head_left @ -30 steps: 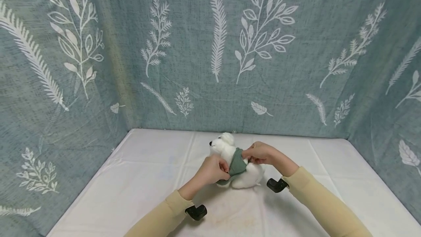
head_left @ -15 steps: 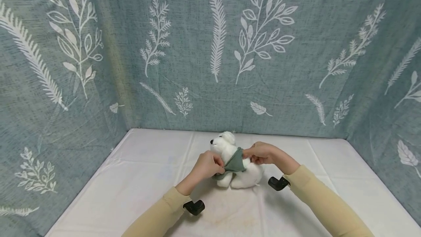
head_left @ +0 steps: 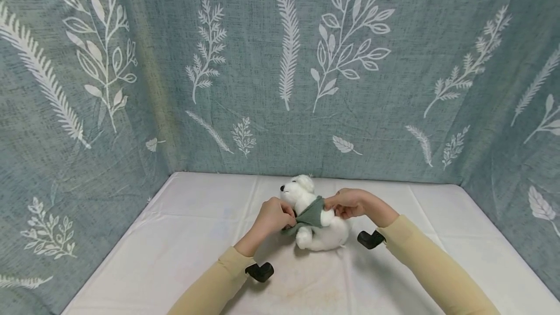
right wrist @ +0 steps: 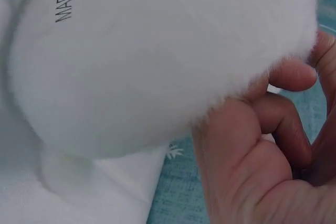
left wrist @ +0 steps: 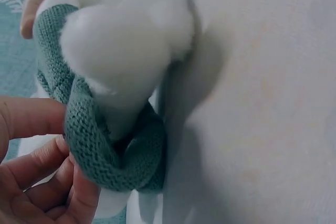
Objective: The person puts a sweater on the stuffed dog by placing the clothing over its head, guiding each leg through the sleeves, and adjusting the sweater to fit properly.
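Observation:
A white plush dog or bear (head_left: 324,238) with a black nose sits on the cloth-covered table, facing left. Round its upper body is a green knit sweater (head_left: 311,214), stretched slantwise and bunched low at the front. My left hand (head_left: 275,214) pinches the sweater's front edge between thumb and fingers; close up, the left wrist view shows the twisted knit band (left wrist: 94,135) by the fingers. At the toy's back, my right hand (head_left: 352,203) grips the sweater's upper edge with curled fingers. Its fingertips are partly hidden behind the white fur (right wrist: 157,66) in the right wrist view.
The table (head_left: 197,208) wears a creased white cloth. Blue-green curtains (head_left: 245,62) with white leaf prints stand behind it and at both sides. A black wrist mount (head_left: 260,272) sticks out under the left sleeve, another black mount (head_left: 370,240) under the right.
My left hand has moved slightly up and away, drawing the sweater's front edge off the toy's lower body. More white fur and a front paw now show. The right hand has hardly moved.

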The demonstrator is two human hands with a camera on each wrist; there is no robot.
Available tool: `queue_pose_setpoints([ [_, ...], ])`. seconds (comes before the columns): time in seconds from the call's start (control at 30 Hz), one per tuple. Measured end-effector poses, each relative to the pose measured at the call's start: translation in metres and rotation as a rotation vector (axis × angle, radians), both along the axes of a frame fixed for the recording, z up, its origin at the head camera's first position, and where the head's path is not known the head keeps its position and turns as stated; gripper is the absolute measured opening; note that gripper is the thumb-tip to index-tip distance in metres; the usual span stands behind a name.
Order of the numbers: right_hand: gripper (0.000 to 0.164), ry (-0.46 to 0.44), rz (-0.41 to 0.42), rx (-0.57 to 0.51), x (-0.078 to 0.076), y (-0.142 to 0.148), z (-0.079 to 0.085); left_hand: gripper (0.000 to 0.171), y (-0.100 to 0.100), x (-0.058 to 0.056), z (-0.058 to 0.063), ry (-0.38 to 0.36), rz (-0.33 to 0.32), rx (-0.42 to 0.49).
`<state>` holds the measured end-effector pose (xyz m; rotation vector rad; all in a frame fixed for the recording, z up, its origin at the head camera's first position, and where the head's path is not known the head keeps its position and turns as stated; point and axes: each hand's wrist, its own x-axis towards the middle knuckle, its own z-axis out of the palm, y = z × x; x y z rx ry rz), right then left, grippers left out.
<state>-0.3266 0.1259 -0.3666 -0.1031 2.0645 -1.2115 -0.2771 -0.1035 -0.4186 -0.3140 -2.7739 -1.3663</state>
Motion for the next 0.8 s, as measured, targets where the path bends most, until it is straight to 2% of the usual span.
queue_pose_setpoints([
  [0.17, 0.021, 0.028, -0.054, -0.027, 0.000, 0.001, 0.001, 0.009, 0.006, 0.009, 0.003, 0.134, -0.110, -0.002],
  [0.27, 0.022, 0.066, -0.067, -0.042, 0.001, 0.001, 0.002, 0.012, 0.012, 0.016, 0.006, 0.159, -0.157, 0.050],
  [0.4, 0.022, 0.125, -0.029, -0.060, 0.003, 0.000, 0.005, 0.017, 0.021, 0.023, 0.010, 0.137, -0.153, 0.112],
  [0.57, 0.015, 0.185, 0.041, -0.068, 0.005, 0.000, 0.009, 0.016, 0.031, 0.023, 0.007, 0.149, -0.117, 0.159],
  [0.8, 0.014, 0.237, 0.019, -0.035, 0.006, -0.002, 0.006, 0.010, 0.040, 0.020, 0.000, 0.180, -0.109, 0.196],
])
